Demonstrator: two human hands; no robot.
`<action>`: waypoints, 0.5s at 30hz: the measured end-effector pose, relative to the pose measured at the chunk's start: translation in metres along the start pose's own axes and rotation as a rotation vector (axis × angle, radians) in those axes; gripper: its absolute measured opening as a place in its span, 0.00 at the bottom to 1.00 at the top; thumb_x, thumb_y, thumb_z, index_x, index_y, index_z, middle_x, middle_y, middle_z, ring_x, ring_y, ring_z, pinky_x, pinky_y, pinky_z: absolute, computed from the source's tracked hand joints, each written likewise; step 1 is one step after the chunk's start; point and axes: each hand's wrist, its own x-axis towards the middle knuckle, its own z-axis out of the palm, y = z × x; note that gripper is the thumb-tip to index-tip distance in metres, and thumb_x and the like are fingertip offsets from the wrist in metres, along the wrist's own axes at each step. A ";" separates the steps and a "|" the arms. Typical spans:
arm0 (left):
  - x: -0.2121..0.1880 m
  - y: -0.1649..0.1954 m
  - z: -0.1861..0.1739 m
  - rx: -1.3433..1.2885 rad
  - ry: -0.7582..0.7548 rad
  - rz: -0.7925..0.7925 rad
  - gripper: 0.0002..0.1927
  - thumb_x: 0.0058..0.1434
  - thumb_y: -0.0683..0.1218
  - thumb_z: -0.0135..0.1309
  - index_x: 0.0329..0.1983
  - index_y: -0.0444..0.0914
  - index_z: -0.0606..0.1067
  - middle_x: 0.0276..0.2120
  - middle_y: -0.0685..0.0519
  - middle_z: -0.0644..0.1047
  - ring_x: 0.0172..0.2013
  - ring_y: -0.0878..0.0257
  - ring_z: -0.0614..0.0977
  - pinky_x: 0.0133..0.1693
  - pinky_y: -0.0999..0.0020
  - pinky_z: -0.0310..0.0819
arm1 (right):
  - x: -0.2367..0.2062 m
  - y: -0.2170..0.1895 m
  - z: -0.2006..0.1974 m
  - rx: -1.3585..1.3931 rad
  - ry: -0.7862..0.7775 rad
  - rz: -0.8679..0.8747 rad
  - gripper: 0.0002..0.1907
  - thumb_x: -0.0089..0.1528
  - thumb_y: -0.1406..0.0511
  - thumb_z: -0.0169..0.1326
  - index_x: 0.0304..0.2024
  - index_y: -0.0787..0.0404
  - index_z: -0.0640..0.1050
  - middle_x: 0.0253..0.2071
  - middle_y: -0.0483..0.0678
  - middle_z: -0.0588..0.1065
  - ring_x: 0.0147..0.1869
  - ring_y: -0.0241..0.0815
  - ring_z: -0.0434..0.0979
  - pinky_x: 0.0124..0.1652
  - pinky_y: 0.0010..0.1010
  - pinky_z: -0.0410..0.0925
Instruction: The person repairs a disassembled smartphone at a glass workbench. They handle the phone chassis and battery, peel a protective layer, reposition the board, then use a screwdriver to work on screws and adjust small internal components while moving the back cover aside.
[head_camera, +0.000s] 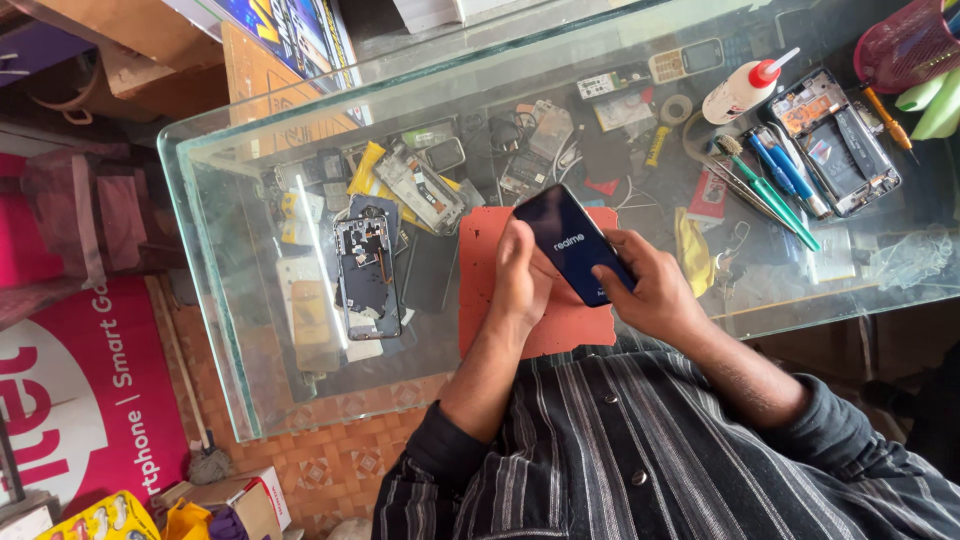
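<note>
Both hands are holding the dark phone (573, 243) over the red mat (480, 300) on the glass tabletop (230, 300) — left hand (520, 280) and right hand (650, 290) fingers are pinching its edges — it's looking slick, thin and crackable, so the side edges are probably the safest grip.

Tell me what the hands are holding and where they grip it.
Both hands hold a dark phone above the red mat. The left hand grips its left long edge, and the right hand grips its lower right end.
</note>
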 end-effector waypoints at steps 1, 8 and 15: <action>-0.004 0.004 0.003 -0.044 -0.043 0.011 0.28 0.71 0.64 0.46 0.59 0.39 0.72 0.54 0.45 0.77 0.54 0.50 0.80 0.56 0.53 0.74 | -0.001 -0.001 0.000 -0.033 0.025 -0.044 0.21 0.61 0.69 0.60 0.56 0.66 0.72 0.35 0.55 0.80 0.37 0.47 0.84 0.35 0.34 0.73; -0.027 0.056 -0.003 0.229 -0.160 0.305 0.38 0.73 0.71 0.31 0.67 0.38 0.68 0.67 0.41 0.71 0.70 0.47 0.71 0.73 0.50 0.58 | 0.001 -0.008 0.004 -0.344 0.015 -0.698 0.21 0.58 0.78 0.53 0.55 0.70 0.73 0.56 0.62 0.77 0.63 0.58 0.79 0.64 0.47 0.70; -0.101 0.090 -0.020 1.458 0.509 0.435 0.17 0.73 0.51 0.47 0.53 0.34 0.78 0.47 0.45 0.81 0.41 0.56 0.84 0.43 0.65 0.79 | 0.007 -0.010 0.011 -0.739 -0.062 -0.952 0.24 0.60 0.69 0.53 0.59 0.74 0.73 0.63 0.61 0.73 0.72 0.59 0.68 0.70 0.59 0.58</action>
